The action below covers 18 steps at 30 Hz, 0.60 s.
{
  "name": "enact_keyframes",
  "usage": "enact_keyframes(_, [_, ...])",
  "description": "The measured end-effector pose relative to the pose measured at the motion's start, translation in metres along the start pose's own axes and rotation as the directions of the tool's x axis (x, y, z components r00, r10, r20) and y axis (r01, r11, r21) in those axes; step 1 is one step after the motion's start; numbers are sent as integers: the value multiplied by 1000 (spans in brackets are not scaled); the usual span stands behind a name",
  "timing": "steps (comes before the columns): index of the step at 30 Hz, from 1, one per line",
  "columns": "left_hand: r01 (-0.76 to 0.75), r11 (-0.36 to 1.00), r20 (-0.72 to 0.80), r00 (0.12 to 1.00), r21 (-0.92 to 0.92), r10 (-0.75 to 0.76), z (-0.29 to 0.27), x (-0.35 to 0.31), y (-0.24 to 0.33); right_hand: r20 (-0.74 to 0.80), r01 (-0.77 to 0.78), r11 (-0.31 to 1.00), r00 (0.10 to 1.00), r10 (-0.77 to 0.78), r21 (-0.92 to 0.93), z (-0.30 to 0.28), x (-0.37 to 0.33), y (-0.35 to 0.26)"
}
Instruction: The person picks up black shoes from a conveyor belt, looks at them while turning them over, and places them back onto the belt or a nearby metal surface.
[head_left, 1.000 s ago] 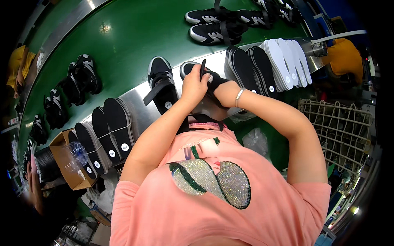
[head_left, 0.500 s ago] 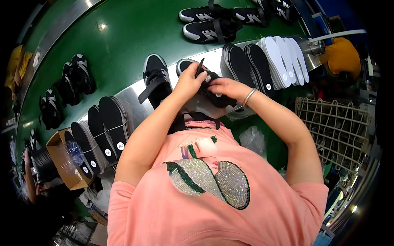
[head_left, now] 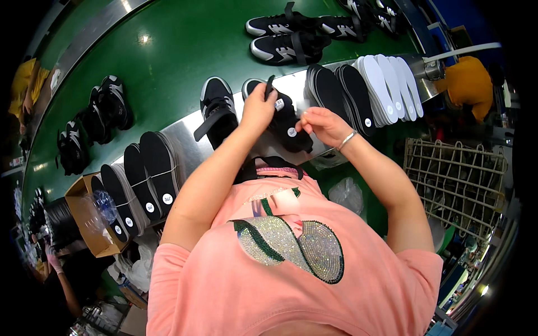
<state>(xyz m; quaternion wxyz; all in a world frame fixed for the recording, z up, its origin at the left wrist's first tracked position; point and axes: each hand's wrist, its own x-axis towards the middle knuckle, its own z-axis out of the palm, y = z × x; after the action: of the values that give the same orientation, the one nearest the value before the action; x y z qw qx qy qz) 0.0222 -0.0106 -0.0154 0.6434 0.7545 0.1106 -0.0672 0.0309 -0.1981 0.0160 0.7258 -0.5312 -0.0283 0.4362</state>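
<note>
A black sneaker (head_left: 287,120) with a grey toe lies on the metal strip in front of me, its opening toward me. My left hand (head_left: 259,109) is closed on the sneaker's black strap (head_left: 270,85), pulling it up. Inside the opening shows a black insole with a round white sticker (head_left: 292,132). Just right of the opening is my right hand (head_left: 327,124), its thumb and fingertips pinched together; whether anything is between them I cannot make out. Left of my left hand stands another black sneaker (head_left: 217,103), its strap hanging out sideways.
Stacks of black insoles (head_left: 327,92) and white insoles (head_left: 378,87) lie to the right. Tied black insole stacks (head_left: 158,168) and a cardboard box (head_left: 89,224) are at left. More sneakers (head_left: 288,47) sit on the green table (head_left: 174,50). A wire basket (head_left: 448,179) stands at right.
My right hand has drawn back to the right, out of the sneaker's opening, uncovering the insole. The left hand keeps its hold at the strap.
</note>
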Motion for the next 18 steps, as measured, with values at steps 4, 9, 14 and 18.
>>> enact_keyframes(4, [-160, 971, -33, 985, 176, 168, -6, -16, 21, -186, 6, 913, 979, -89, -408, 9, -4, 1])
enact_keyframes(9, [-538, 792, -8, 826, 287, 564, -21, -63, 83, -123, 237, 722, 905, -408, -650, 52, -22, -16])
enact_keyframes(14, [-467, 849, -9, 875, 246, 484, -58, -83, 61, 21, 234, 579, 936, -350, -781, 66, -21, -19])
enact_keyframes(18, [-102, 746, -481, 706, 658, 521, -171, -130, 47, -140, 121, 621, 925, -354, -775, 29, -21, -1])
